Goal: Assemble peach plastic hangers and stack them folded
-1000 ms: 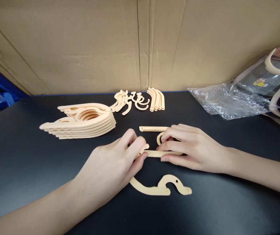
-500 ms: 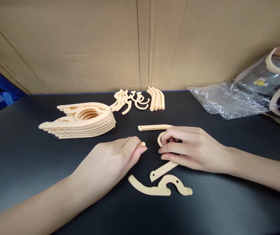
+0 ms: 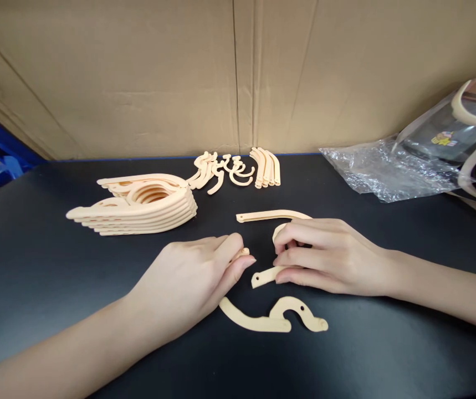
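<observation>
My left hand (image 3: 204, 271) is closed in a pinch on a small cream plastic piece (image 3: 245, 252); most of that piece is hidden by the fingers. My right hand (image 3: 318, 255) grips a cream plastic strip with a hole (image 3: 263, 276) between thumb and fingers, its other end covered by the hand. A rounded cream part (image 3: 278, 231) shows at the right fingertips, mostly hidden. Just beyond that hand lies a long curved strip (image 3: 269, 215). Nearer me, a curved arm (image 3: 250, 321) and an S-shaped hook (image 3: 298, 307) lie touching on the black table.
A stack of cream folding hangers (image 3: 146, 208) stands at left. Behind are loose hooks and arms (image 3: 208, 172) and a bundle of curved strips (image 3: 266, 167). Clear plastic bags (image 3: 391, 166) lie at right. A cardboard wall (image 3: 158, 77) borders the table (image 3: 158, 343).
The holed strip has moved up and left and now sits between my right thumb and fingers. My left hand has shifted slightly right, showing more of its piece.
</observation>
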Demonstrator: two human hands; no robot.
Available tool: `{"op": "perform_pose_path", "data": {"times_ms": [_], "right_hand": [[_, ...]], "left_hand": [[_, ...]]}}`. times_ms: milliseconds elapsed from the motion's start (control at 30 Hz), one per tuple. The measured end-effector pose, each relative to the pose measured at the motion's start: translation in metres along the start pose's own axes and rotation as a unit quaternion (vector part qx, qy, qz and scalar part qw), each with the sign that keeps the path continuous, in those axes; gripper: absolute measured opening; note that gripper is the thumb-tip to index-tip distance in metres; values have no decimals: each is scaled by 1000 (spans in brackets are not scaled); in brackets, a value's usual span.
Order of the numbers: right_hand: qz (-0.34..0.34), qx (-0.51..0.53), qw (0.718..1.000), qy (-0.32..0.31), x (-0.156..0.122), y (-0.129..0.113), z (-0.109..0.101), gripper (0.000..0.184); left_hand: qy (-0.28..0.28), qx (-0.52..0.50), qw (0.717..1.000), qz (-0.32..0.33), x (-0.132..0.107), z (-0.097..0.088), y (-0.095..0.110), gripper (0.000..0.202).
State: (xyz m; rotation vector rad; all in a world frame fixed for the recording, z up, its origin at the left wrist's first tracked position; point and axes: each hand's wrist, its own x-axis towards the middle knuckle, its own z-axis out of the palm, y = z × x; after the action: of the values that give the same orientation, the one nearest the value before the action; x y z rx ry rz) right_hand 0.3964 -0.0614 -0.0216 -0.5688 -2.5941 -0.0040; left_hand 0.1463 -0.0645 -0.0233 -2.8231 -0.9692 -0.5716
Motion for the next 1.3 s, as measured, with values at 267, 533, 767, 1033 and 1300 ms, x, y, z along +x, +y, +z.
{"op": "perform_pose_path", "data": {"times_ms": [267,533,767,1033,1300], "right_hand": [[10,0,1000,7,4,-2,-1,30],[1,25,1000,-12,1,-1,-1,33],[-3,29,999,-17,4,0,-1,26],[2,18,1000,-24,6,-1,-2,25],[-12,-62,998,1,6,-3,-2,26]], "left_hand": [[-15,-40,999,23,2,-2,-1,29],[-34,-58,998,20,1,-3,0,26],[-39,-56,998,17,1,-5,0,26],[-24,-32,999,28,0,-2,-1,28],[-30,-22,999,28,1,-2,-1,29]]}}
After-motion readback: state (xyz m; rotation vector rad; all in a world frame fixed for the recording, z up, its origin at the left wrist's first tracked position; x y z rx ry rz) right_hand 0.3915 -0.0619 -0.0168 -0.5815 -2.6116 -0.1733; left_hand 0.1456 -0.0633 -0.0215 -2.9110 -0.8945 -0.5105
